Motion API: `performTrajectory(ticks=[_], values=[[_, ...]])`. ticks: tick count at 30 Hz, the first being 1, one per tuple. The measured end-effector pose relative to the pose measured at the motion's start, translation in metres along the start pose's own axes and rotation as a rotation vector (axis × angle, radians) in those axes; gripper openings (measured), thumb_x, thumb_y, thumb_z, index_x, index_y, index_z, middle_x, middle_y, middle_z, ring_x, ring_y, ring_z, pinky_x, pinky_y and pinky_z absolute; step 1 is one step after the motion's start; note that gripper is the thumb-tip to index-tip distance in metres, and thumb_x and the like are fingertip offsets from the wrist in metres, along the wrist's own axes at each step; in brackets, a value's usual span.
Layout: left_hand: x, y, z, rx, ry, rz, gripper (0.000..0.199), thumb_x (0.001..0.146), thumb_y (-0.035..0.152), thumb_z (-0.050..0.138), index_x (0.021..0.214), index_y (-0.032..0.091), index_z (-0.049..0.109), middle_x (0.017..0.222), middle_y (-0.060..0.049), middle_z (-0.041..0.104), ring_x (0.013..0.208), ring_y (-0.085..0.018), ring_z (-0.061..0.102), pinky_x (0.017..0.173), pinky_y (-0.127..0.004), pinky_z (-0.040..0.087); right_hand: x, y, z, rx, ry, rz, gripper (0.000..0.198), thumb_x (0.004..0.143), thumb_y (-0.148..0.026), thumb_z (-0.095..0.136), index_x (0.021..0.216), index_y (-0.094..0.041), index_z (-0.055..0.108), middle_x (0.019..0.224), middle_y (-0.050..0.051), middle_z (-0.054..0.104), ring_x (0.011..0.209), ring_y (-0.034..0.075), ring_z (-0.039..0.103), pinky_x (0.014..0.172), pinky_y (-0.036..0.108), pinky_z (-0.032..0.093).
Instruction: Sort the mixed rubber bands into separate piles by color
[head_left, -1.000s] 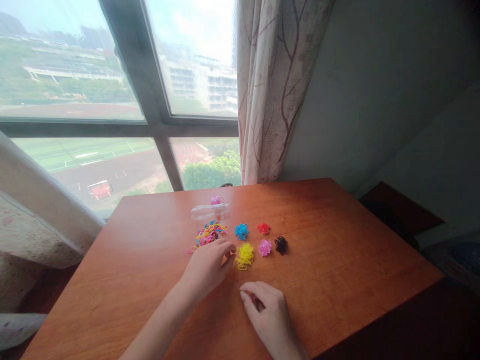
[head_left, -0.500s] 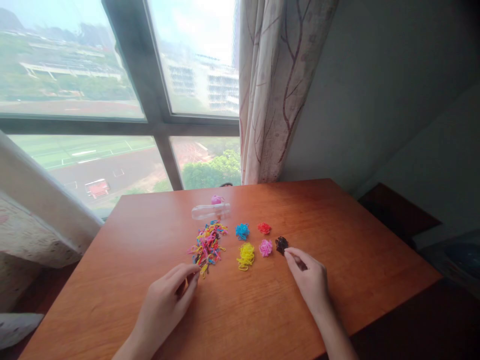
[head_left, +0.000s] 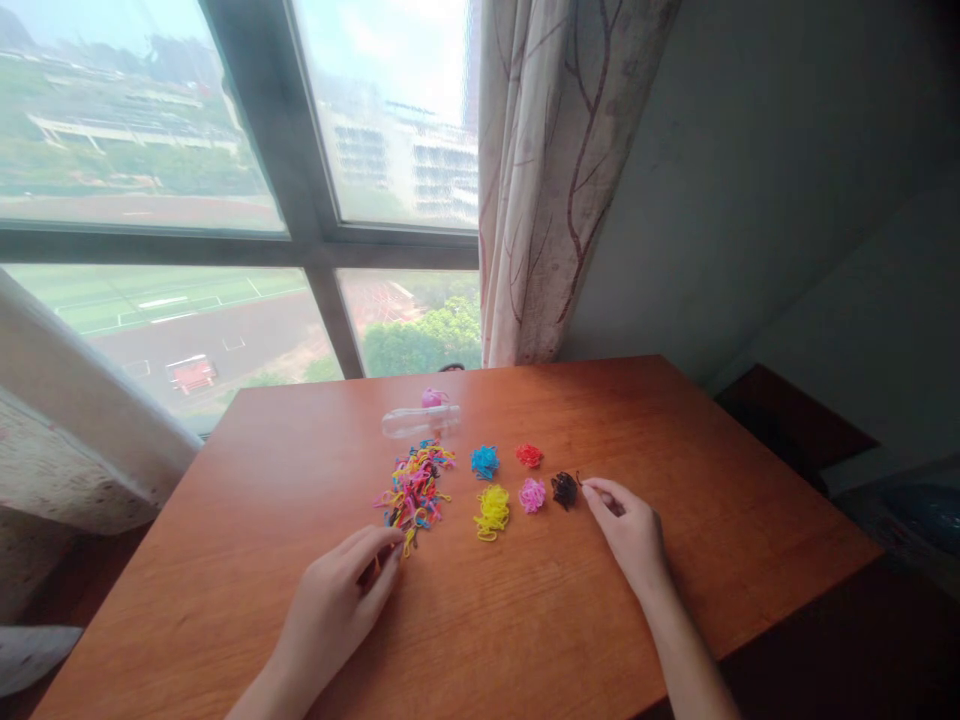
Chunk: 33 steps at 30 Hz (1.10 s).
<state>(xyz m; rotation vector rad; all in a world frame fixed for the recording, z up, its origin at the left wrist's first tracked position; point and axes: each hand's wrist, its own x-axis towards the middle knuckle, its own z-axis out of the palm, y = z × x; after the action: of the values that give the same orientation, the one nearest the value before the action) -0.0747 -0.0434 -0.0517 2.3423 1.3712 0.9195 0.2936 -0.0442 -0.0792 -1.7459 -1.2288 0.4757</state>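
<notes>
Clearly, right hand (head_left: 628,530) pinches a black band (head_left: 578,478). Left hand (head_left: 341,585) is almost closed near mixed pile (head_left: 415,488); content I cannot tell.

Table (head_left: 480,620): wood-grained, smooth, low gloss. Bands (head_left: 416,490): rubbery in appearance. Container (head_left: 409,423): clear, glossy, apparently plastic. Curtain (head_left: 540,180): matt cloth, folded. Window (head_left: 390,110): glass; frame (head_left: 309,252) matt, metal-looking. Wall (head_left: 735,200): matt.

The person's left forearm (head_left: 281,672) slants in from the lower edge, the left hand (head_left: 337,590) knuckles uppermost, its fingers (head_left: 379,540) curled forward above the thumb. Well apart, the right forearm (head_left: 684,630) leans inward, the right hand (head_left: 631,530) pointing leftward, its fingers pinched together at the tips.
</notes>
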Motion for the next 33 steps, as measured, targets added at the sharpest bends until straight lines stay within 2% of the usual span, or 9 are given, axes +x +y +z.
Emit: performTrajectory(ticks=[9, 16, 21, 24, 27, 30, 33], values=[[-0.001, -0.003, 0.002, 0.007, 0.000, 0.002, 0.015, 0.091, 0.025, 0.050, 0.095, 0.022, 0.064, 0.078, 0.001, 0.071, 0.061, -0.011, 0.065, 0.059, -0.017, 0.050, 0.012, 0.001, 0.002, 0.070, -0.161, 0.000, 0.037, 0.081, -0.050, 0.062, 0.087, -0.015, 0.074, 0.069, 0.003, 0.064, 0.061, 0.017, 0.055, 0.058, 0.026, 0.046], [-0.002, -0.003, 0.002, 0.028, -0.036, -0.021, 0.017, 0.092, 0.027, 0.049, 0.094, 0.021, 0.065, 0.077, -0.001, 0.071, 0.061, -0.012, 0.065, 0.060, -0.019, 0.050, 0.008, 0.000, 0.000, 0.020, -0.133, 0.008, 0.040, 0.082, -0.052, 0.060, 0.086, -0.015, 0.074, 0.065, 0.002, 0.061, 0.059, 0.017, 0.054, 0.056, 0.026, 0.044], [-0.002, -0.001, 0.002, 0.030, -0.066, -0.051, 0.019, 0.093, 0.028, 0.048, 0.095, 0.021, 0.065, 0.078, -0.001, 0.070, 0.062, -0.012, 0.064, 0.060, -0.019, 0.049, 0.002, -0.003, -0.005, -0.033, -0.075, 0.009, 0.041, 0.083, -0.054, 0.058, 0.087, -0.016, 0.073, 0.068, 0.004, 0.065, 0.060, 0.018, 0.057, 0.058, 0.027, 0.045], [-0.001, -0.001, 0.001, 0.025, -0.050, -0.086, 0.019, 0.093, 0.028, 0.047, 0.095, 0.021, 0.065, 0.077, 0.000, 0.070, 0.060, -0.012, 0.063, 0.059, -0.020, 0.048, -0.005, -0.018, -0.006, -0.048, -0.033, -0.007, 0.040, 0.085, -0.053, 0.057, 0.089, -0.017, 0.073, 0.074, 0.005, 0.068, 0.064, 0.019, 0.060, 0.060, 0.027, 0.047], [0.000, -0.002, -0.002, 0.029, -0.037, -0.146, 0.020, 0.093, 0.028, 0.046, 0.094, 0.021, 0.065, 0.078, 0.000, 0.070, 0.062, -0.012, 0.063, 0.060, -0.021, 0.048, -0.019, -0.044, 0.003, -0.036, -0.038, -0.053, 0.035, 0.087, -0.049, 0.056, 0.087, -0.018, 0.073, 0.074, 0.004, 0.068, 0.063, 0.018, 0.060, 0.058, 0.025, 0.046], [0.000, -0.003, -0.006, 0.052, -0.060, -0.211, 0.020, 0.093, 0.031, 0.046, 0.092, 0.021, 0.064, 0.079, 0.000, 0.070, 0.065, -0.014, 0.064, 0.061, -0.022, 0.047, -0.038, -0.072, 0.025, -0.023, -0.151, -0.169, 0.030, 0.090, -0.041, 0.053, 0.083, -0.020, 0.072, 0.064, 0.001, 0.063, 0.056, 0.015, 0.056, 0.054, 0.023, 0.043], [0.000, -0.002, -0.009, 0.096, -0.118, -0.254, 0.021, 0.093, 0.034, 0.046, 0.090, 0.022, 0.063, 0.074, 0.001, 0.068, 0.064, -0.015, 0.062, 0.060, -0.023, 0.045, -0.060, -0.093, 0.053, 0.006, -0.290, -0.269, 0.024, 0.091, -0.031, 0.051, 0.085, -0.020, 0.072, 0.064, 0.000, 0.063, 0.055, 0.014, 0.055, 0.053, 0.022, 0.040]])
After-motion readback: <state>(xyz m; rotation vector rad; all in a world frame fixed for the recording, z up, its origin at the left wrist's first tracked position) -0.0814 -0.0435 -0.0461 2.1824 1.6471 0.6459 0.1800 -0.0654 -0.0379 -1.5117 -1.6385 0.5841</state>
